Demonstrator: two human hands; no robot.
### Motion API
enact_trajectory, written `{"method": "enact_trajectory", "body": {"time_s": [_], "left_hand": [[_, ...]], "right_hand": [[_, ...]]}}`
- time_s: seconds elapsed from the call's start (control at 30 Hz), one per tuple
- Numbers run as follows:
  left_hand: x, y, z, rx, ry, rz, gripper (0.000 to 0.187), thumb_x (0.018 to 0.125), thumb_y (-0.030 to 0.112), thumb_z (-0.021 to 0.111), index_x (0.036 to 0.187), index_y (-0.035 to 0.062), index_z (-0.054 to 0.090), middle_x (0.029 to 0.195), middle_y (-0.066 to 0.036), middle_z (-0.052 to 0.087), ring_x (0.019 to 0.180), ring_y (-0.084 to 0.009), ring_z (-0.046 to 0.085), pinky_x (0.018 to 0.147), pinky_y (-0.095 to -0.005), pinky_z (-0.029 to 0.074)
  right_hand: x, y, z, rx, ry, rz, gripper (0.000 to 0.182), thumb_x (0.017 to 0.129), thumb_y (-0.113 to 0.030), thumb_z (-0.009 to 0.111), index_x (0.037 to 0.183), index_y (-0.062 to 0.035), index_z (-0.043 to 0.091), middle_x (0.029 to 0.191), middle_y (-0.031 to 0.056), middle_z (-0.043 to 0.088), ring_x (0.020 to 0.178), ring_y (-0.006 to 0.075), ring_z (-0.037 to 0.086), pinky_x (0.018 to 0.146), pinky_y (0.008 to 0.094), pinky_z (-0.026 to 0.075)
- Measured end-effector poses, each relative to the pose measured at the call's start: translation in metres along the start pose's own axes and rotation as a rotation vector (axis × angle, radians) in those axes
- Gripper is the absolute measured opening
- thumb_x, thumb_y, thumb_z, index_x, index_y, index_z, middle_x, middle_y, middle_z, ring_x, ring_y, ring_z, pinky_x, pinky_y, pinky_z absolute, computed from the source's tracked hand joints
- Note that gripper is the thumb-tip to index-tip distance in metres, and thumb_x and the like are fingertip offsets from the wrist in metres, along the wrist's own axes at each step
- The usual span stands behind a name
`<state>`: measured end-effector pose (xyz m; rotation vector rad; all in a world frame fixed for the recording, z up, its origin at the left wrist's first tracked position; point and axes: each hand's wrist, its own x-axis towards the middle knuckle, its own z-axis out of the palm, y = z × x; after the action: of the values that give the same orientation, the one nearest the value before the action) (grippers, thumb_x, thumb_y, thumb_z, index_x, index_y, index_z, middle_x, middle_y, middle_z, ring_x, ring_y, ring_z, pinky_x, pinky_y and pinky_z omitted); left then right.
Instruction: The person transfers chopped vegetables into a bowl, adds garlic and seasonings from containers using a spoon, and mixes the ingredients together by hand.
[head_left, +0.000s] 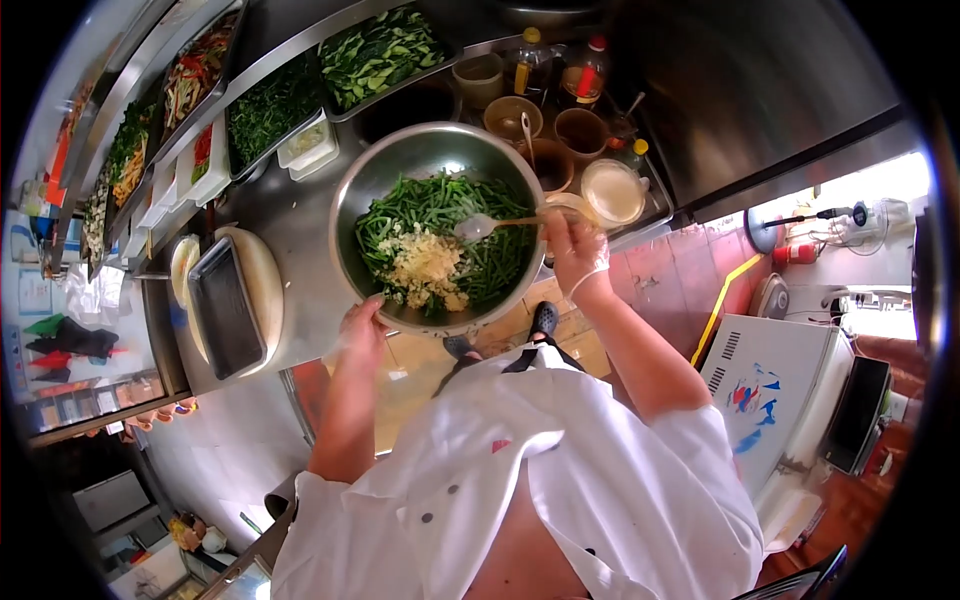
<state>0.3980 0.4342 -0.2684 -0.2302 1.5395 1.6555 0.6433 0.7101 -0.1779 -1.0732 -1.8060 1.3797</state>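
Observation:
A large steel bowl [352,200] holds cut green vegetables [490,195] with a pale chopped heap [425,262] on top. My left hand [364,322] grips the bowl's near left rim, fingers closed round it. Over the right rim, my right hand [575,250] is closed on the handle of a spoon [478,227], whose bowl hangs above the greens and carries something whitish. The hand looks slightly blurred, and a clear plastic glove seems to cover it. Just behind that hand stands a round container of pale contents [613,192].
Trays of cut greens [380,57] line the back left. Bottles [530,62] and seasoning tubs [513,118] stand behind the bowl. A black tray [228,307] rests on a round board [262,270] at left. A white appliance [765,390] is at right.

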Motion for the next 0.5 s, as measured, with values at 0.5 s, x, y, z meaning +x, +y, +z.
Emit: {"method": "enact_trajectory", "body": {"time_s": [0.5], "left_hand": [[0.000, -0.002, 0.000, -0.058, -0.006, -0.017, 0.021, 0.090, 0.009, 0.063, 0.107, -0.0019, 0.062, 0.104, -0.012, 0.068, 0.097, -0.0254, 0.066, 0.090, -0.0414, 0.054]], "right_hand": [[0.017, 0.019, -0.055, 0.459, 0.335, 0.219, 0.028, 0.102, -0.029, 0.059, 0.091, -0.0035, 0.065, 0.074, 0.0007, 0.062, 0.062, 0.0085, 0.050, 0.056, 0.0242, 0.040]]}}
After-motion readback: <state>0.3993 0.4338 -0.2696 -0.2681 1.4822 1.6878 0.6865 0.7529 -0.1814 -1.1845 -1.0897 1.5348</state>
